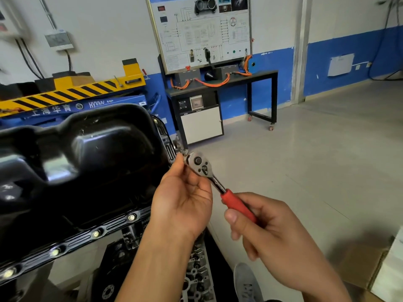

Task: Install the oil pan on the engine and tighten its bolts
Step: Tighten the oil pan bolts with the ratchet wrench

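Observation:
The black oil pan [87, 162] sits on the engine at the left, with several shiny bolts [96, 233] along its near flange. A chrome ratchet wrench [201, 167] with a red handle [238, 205] is held just off the pan's right end. My right hand [268, 234] grips the red handle. My left hand [183, 201] pinches the ratchet's head from below; whatever is under the head is hidden.
A cylinder head [196, 273] lies below the pan. A yellow and blue lift [72, 92] stands behind. A training board on a black bench [220, 83] is against the wall. Grey floor [305, 160] stretches right; cardboard boxes [366, 264] lie at the bottom right.

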Available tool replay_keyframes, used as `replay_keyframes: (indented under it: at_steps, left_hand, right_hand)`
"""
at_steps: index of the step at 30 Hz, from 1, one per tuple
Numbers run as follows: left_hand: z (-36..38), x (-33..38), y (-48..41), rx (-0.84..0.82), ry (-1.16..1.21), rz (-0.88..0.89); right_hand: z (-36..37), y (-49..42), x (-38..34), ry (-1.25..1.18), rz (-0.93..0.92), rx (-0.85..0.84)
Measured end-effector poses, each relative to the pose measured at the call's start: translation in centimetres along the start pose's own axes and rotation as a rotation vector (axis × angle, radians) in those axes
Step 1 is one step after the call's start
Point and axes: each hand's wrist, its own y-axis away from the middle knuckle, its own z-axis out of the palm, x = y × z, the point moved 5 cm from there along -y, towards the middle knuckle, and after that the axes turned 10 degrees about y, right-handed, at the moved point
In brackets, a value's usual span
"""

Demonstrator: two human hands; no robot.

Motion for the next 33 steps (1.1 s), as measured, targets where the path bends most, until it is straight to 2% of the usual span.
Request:
replay_keyframes:
  at_steps: [3,4,6,7,10,11,13,14,15,18,21,23,27,33]
  left_hand:
    - [0.3,0.2,1.2,-0.009,-0.012,0.001]
    - [0.2,0.6,2.0,-0.03,-0.112,0.012]
    - [0.0,2.5,3.8,-0.067,-0.522,0.157]
    - [0.2,4.2,4.9,-0.093,-0.786,0.335]
    - [3.2,8.0,9.3,-0.23,-1.504,1.062]
    - [4.5,8.2,10.1,-0.292,-1.722,1.211]
    - [6.9,7.3,10.0,-0.412,-2.204,1.346]
    - [7.7,6.7,9.3,-0.512,-2.402,1.306]
    - [8.4,6.1,8.4,-0.617,-2.546,1.188]
    - [10.2,5.0,5.9,-0.861,-2.744,0.717]
    - [11.6,4.2,4.2,-0.867,-2.75,0.235]
    - [12.2,3.8,3.4,-0.843,-2.669,0.017]
    - [12.6,3.7,2.4,-0.855,-2.725,-0.081]
    - [11.9,3.6,1.6,-0.923,-2.821,-0.045]
  right_hand:
    - [-0.3,0.0,-0.9,0.041,-0.068,0.067]
    - [-0.1,0.0,-1.3,0.049,-0.091,0.082]
    - [0.7,-0.1,-2.1,0.03,-0.122,0.083]
    - [1.2,-0.2,-2.3,0.022,-0.131,0.087]
    - [1.9,-0.4,-2.8,-0.015,-0.133,0.148]
    - [2.0,-0.5,-2.9,-0.028,-0.127,0.156]
    - [2.0,-0.5,-3.0,-0.049,-0.11,0.151]
    - [2.0,-0.4,-3.1,-0.054,-0.1,0.139]
    - [2.1,-0.3,-3.1,-0.058,-0.09,0.124]
    - [2.1,-0.2,-3.0,-0.052,-0.05,0.12]
    - [1.8,-0.4,-2.9,-0.094,-0.027,0.174]
    - [1.5,-0.6,-2.9,-0.144,-0.011,0.211]
    - [1.0,-1.1,-2.5,-0.278,0.034,0.29]
    - [-1.2,-4.2,-1.4,-0.548,0.138,0.412]
